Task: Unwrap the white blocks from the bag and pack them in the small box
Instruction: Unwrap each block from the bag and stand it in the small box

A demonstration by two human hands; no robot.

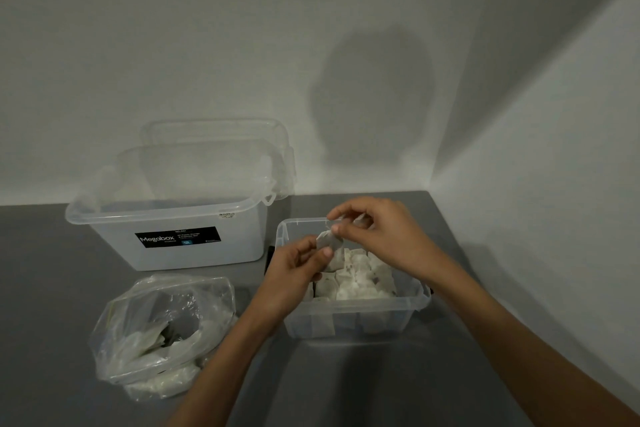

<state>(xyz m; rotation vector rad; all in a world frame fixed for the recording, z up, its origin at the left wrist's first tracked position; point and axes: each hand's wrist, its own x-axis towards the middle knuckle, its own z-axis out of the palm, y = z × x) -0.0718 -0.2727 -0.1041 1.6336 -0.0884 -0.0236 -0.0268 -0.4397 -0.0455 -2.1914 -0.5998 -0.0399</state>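
Note:
A small clear plastic box [353,321] stands on the grey table, holding several white blocks [360,276]. Above its left half, my left hand [294,274] grips a wrapped white block [328,242] from below. My right hand [377,229] pinches the clear wrapper at the block's top between thumb and forefinger. A crumpled clear plastic bag [162,329] with white wrapped pieces inside lies on the table to the left of the box.
A large clear Megabox storage bin [173,218] stands at the back left, with its lids leaning against the wall behind it. White walls meet in a corner at the table's back right. Grey table surface [346,381] shows in front.

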